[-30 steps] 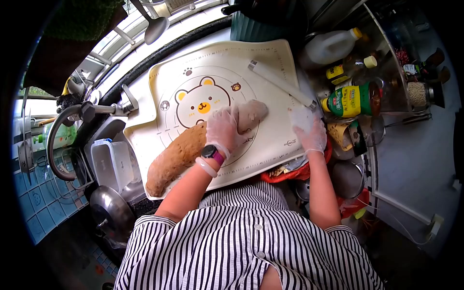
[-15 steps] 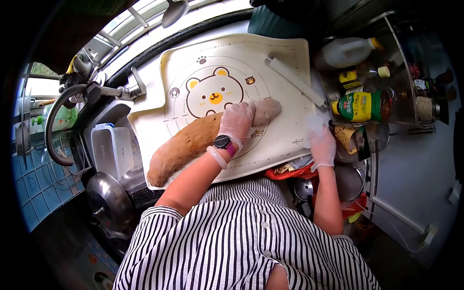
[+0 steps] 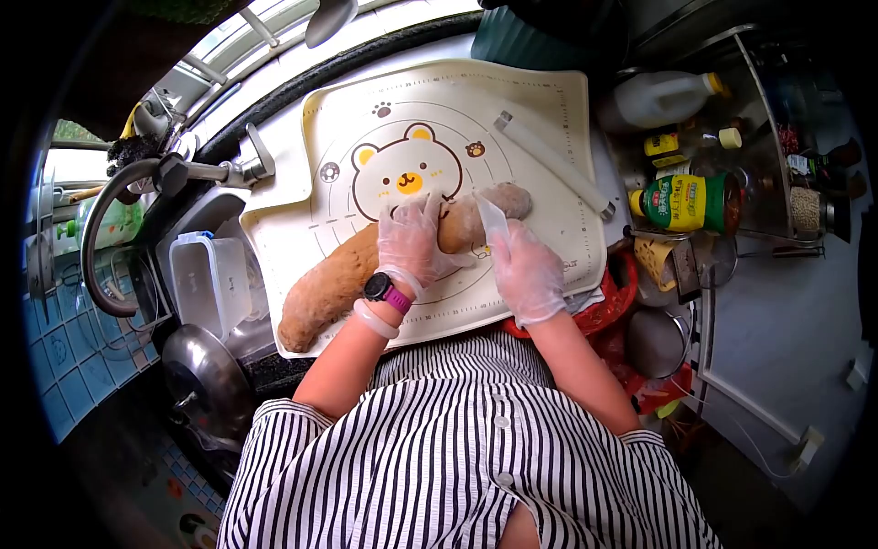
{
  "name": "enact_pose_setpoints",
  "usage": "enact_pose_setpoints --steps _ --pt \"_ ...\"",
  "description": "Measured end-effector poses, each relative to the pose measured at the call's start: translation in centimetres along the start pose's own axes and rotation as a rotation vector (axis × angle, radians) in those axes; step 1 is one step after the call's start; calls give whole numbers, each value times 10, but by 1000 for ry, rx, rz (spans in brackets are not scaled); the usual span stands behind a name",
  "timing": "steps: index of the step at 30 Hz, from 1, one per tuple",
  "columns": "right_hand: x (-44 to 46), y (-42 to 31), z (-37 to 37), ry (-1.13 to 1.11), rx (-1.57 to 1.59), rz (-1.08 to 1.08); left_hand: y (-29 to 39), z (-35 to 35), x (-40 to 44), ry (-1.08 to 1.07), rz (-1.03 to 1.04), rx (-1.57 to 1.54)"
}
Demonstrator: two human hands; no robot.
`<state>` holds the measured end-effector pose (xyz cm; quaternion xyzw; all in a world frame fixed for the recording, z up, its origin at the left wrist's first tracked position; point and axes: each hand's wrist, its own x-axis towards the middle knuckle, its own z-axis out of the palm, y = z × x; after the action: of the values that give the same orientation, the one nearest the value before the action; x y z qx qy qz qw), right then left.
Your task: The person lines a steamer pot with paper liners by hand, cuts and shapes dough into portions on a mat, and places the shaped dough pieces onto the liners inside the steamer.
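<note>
Tap of grey metal with a dark curved neck (image 3: 172,171) stands at the far left. Just right of it is a clear rectangular plastic box (image 3: 215,293), and nearer lies a round silver metal lid (image 3: 206,380). A cream mat with a printed bear face (image 3: 439,87) fills the middle; on it a long brown dough log (image 3: 343,274) lies diagonally, from near left to far right. The left hand (image 3: 409,242), in a clear glove, rests over the log's middle, fingers bent – I cannot tell whether it grips or only presses. The right hand (image 3: 530,274), also gloved, has its fingers closed on a whitish translucent flat scraper (image 3: 493,222), which is upright at the log, right of the left hand. Beyond, a white rolling pin (image 3: 553,165) lies slanted on the mat. Farther right – a green-and-yellow labelled bottle (image 3: 681,203).
</note>
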<state>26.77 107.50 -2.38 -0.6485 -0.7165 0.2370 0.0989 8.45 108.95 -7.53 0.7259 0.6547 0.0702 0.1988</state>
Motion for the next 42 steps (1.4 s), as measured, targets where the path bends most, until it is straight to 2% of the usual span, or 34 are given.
enact_pose_setpoints --steps 2,5,8,12,15,19,21,24,25,27,28,29,30,32,34,35,37,38,39,42 --pt "11 -2 8 -31 -16 13 2 8 1 193 81 9" --pt "24 -3 18 -106 -53 53 7 14 10 80 26 -98" --pt "31 -8 17 -195 -101 78 10 11 16 -36 -5 -68" --pt "43 -7 24 -287 -134 90 9 18 16 6 25 4" --pt "58 -5 39 -278 -104 186 7 24 17 23 40 22" --pt "76 -4 50 -262 -79 205 6 27 18 9 23 37" --pt "82 1 58 -24 -104 20 6 28 18 -20 15 14" --pt "85 -1 66 -116 -56 101 3 35 12 54 53 89" --pt "83 -4 61 -111 -55 100 3 33 11 41 22 9" --pt "81 -10 48 -199 -228 -93 3 25 13 43 2 -69" --pt "70 -10 40 -195 -228 -90 3 21 8 85 36 -84" --pt "50 -4 28 -137 -143 -49 1 17 5 128 68 -99" --pt "31 5 18 -82 -60 -8 -3 13 6 -6 43 -158" --pt "-2 40 1 -74 -59 187 -5 -6 6 -36 79 -192" --pt "-25 78 -6 83 -31 216 5 -27 7 -53 92 -239" --pt "-27 90 -6 87 -27 216 12 -26 11 -52 94 -235" --pt "-31 112 -5 22 16 370 34 -18 22 109 162 24" --pt "-27 121 0 35 96 349 43 -8 30 22 144 29" --pt "-22 129 3 35 100 349 50 4 35 21 144 33" --pt "5 138 3 5 47 402 63 26 56 -46 167 298"
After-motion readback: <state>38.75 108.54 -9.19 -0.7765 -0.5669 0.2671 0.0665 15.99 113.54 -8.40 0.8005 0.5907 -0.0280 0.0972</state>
